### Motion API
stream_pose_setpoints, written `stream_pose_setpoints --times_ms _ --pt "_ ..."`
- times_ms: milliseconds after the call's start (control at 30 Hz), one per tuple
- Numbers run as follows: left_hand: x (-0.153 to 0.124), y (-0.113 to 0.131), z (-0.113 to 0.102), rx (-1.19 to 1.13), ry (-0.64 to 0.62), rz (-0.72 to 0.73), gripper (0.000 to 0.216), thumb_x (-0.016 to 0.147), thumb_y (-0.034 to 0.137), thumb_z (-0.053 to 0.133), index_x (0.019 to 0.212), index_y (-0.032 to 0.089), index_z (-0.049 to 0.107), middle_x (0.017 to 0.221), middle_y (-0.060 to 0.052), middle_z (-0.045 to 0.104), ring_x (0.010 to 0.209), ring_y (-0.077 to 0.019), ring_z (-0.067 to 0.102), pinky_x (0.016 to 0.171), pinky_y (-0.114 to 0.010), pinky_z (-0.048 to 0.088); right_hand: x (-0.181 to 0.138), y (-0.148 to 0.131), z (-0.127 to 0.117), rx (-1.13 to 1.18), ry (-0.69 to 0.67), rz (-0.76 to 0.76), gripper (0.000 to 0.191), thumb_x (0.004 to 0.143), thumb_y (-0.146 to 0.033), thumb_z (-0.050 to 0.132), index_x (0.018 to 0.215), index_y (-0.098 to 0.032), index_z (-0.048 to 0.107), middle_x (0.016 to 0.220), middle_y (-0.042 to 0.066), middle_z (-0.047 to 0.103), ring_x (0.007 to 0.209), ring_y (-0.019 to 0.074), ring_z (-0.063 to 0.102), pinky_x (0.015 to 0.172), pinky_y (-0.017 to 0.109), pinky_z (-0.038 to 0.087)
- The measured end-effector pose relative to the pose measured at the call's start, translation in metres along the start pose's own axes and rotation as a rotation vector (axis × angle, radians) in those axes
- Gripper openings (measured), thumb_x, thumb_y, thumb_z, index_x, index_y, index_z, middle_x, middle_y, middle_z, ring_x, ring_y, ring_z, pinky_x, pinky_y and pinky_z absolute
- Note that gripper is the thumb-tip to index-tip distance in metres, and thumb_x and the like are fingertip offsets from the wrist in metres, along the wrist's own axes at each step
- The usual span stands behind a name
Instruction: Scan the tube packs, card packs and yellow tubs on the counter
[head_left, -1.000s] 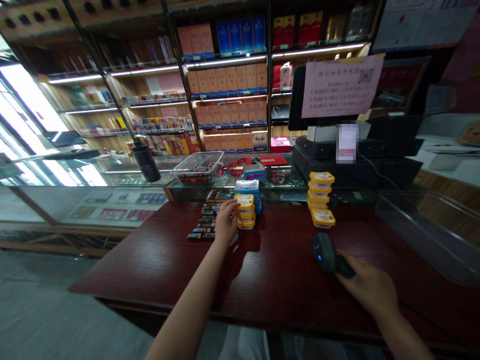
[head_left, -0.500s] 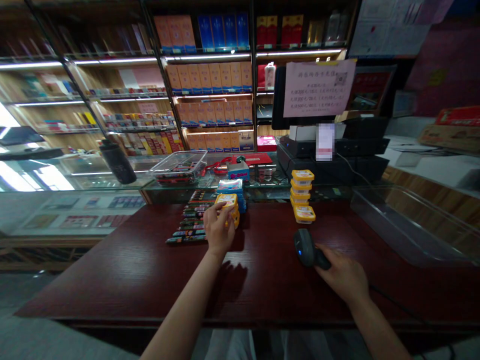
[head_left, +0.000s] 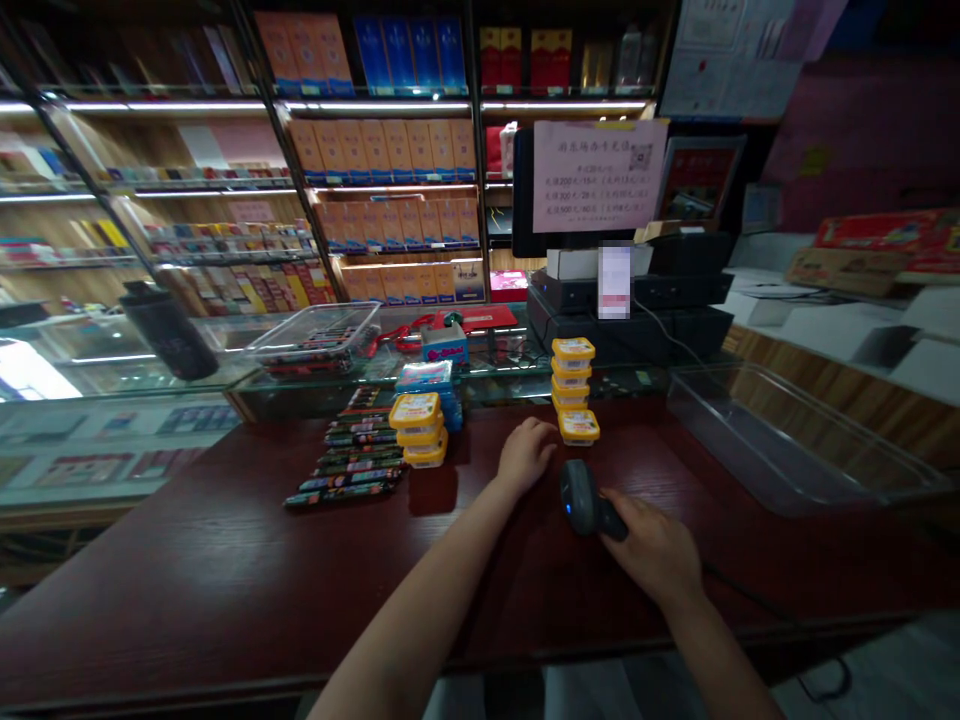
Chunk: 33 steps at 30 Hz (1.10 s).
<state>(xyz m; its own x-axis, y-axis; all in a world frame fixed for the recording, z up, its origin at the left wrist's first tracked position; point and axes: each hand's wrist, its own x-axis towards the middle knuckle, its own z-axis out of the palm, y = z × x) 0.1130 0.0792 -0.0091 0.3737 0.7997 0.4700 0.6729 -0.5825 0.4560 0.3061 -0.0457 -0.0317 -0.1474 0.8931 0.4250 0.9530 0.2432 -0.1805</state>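
My right hand (head_left: 656, 545) is wrapped round the handle of a dark barcode scanner (head_left: 579, 497), which shows a small blue light. My left hand (head_left: 527, 455) is just left of a yellow-lidded plastic tub (head_left: 579, 427); its fingers are partly curled, apart, and nothing shows in them. Behind that tub rises a stack of similar yellow tubs (head_left: 571, 375). Further left stands a second stack of yellow tubs (head_left: 418, 430), beside a row of dark patterned slim packs (head_left: 349, 470). Blue packs (head_left: 451, 405) are piled just behind this second stack.
A clear plastic bin (head_left: 795, 440) stands on the right of the dark red counter (head_left: 225, 590). On the glass ledge are another clear bin (head_left: 315, 340), a small blue box (head_left: 444, 346) and a black bottle (head_left: 169, 330). A monitor with a pink notice (head_left: 596, 180) stands behind.
My left hand has let go of the left tub stack and moved right, towards the single front tub. The view has turned slightly right. The scanner stays in my right hand.
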Motion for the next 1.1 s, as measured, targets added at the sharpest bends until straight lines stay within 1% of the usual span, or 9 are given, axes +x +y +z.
stream_pose_setpoints --times_ms 100,200,333,433,600,733,867,967,1100 --pt "0.018 -0.002 0.020 -0.163 0.001 -0.037 0.033 0.076 0.012 0.062 0.107 0.021 0.060 0.109 -0.005 0.055 0.100 -0.0178 0.055 0.092 -0.032 0.045 0.001 -0.001 -0.003 -0.002 0.001 0.001 0.033 0.084 -0.029 0.055 0.116 -0.022 0.059 0.102 0.005 0.071 0.087 0.0197 0.068 0.069 0.027 0.048" --pt "0.030 -0.004 0.033 -0.283 0.016 -0.099 0.023 0.072 0.006 0.063 0.092 0.018 0.062 0.106 -0.006 0.055 0.103 -0.0180 0.054 0.094 -0.033 0.045 0.002 -0.002 -0.006 -0.003 -0.002 0.011 0.032 0.085 -0.031 0.054 0.115 -0.022 0.059 0.100 0.004 0.071 0.086 0.0200 0.068 0.068 0.028 0.048" --pt "0.031 -0.006 0.034 -0.334 0.031 -0.091 0.013 0.073 0.003 0.060 0.075 0.016 0.060 0.099 -0.005 0.057 0.099 -0.0181 0.054 0.094 -0.035 0.044 0.003 -0.002 -0.005 0.011 -0.009 0.008 0.033 0.084 -0.030 0.055 0.115 -0.022 0.059 0.100 0.004 0.071 0.084 0.0198 0.067 0.070 0.028 0.048" --pt "0.024 -0.008 0.028 -0.346 -0.010 -0.036 0.013 0.071 0.004 0.062 0.074 0.016 0.059 0.106 -0.006 0.054 0.103 -0.0188 0.053 0.095 -0.034 0.043 0.003 -0.002 -0.004 -0.002 -0.019 0.018 0.033 0.083 -0.031 0.056 0.116 -0.022 0.059 0.100 0.004 0.072 0.083 0.0196 0.068 0.069 0.028 0.047" --pt "0.018 -0.006 0.023 -0.233 -0.079 -0.031 0.029 0.069 0.002 0.060 0.094 0.018 0.059 0.111 -0.006 0.052 0.100 -0.0171 0.053 0.092 -0.031 0.044 0.001 -0.002 -0.002 0.005 -0.007 0.013 0.034 0.083 -0.030 0.055 0.116 -0.023 0.058 0.103 0.005 0.071 0.088 0.0194 0.067 0.071 0.027 0.048" --pt "0.026 0.001 0.023 -0.028 -0.089 -0.020 0.019 0.080 0.010 0.050 0.094 0.019 0.059 0.105 -0.005 0.053 0.093 -0.0164 0.053 0.086 -0.031 0.045 0.001 0.000 0.000 0.016 -0.017 0.001 0.034 0.083 -0.030 0.054 0.116 -0.023 0.058 0.102 0.004 0.071 0.087 0.0193 0.067 0.071 0.027 0.048" --pt "0.029 0.006 0.017 0.180 -0.139 0.112 0.017 0.083 0.018 0.052 0.099 0.019 0.056 0.114 -0.008 0.050 0.105 -0.0207 0.049 0.093 -0.035 0.043 0.002 0.001 0.000 0.023 -0.030 0.013 0.036 0.081 -0.029 0.055 0.116 -0.024 0.058 0.101 0.004 0.071 0.086 0.0191 0.068 0.069 0.027 0.049" --pt "0.019 0.003 0.007 0.254 -0.153 0.128 0.017 0.084 0.021 0.051 0.101 0.018 0.053 0.117 -0.010 0.049 0.109 -0.0225 0.047 0.095 -0.039 0.042 0.002 0.001 0.000 0.035 -0.008 0.014 0.034 0.082 -0.029 0.055 0.116 -0.024 0.059 0.100 0.004 0.071 0.085 0.0187 0.068 0.070 0.027 0.049" --pt "-0.009 -0.008 -0.014 0.226 -0.103 0.077 0.014 0.082 0.019 0.055 0.096 0.019 0.053 0.117 -0.010 0.048 0.106 -0.0233 0.047 0.094 -0.041 0.043 0.000 0.001 0.002 0.041 0.007 0.017 0.034 0.082 -0.029 0.055 0.116 -0.024 0.059 0.101 0.003 0.071 0.084 0.0197 0.068 0.069 0.029 0.049"
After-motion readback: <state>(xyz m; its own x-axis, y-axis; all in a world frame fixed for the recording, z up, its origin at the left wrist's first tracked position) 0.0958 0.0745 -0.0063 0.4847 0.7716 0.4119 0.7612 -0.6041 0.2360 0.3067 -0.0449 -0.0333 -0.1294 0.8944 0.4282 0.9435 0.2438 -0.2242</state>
